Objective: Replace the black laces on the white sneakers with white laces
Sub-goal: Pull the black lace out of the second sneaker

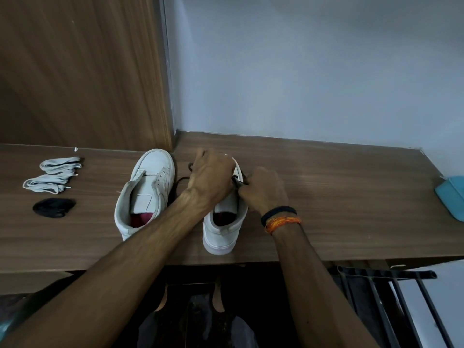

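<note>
At the far left of the wooden table [326, 197] lie two bundles of white laces [54, 173], one behind the other, and nearer the front edge a small heap of black lace [54, 207], all well apart from the shoes. To their right stands the left-hand sneaker [145, 194], toe pointing away, its eyelets bare and its tongue loose, a red insole showing inside the heel. A brown wood-grain panel [82, 71] rises behind this part of the table, and beyond it a pale bluish wall [313, 71] runs along the back. The left forearm crosses in front of that sneaker's heel, and the left hand [212, 178] lies over the front of the second sneaker [223, 227], fingers curled down around its upper and hiding the toe. A loop of black lace on the shoe [182, 183] trails out between the two sneakers. The right hand [263, 190], just beside the left, pinches a strand of that black lace at the shoe's right side; its wrist carries a black band [278, 212] and an orange thread band [283, 222]. At the far right edge of the table rests a light blue object [452, 197], partly out of view. Below the table's front edge, at right, dark metal bars [391, 285] show.
</note>
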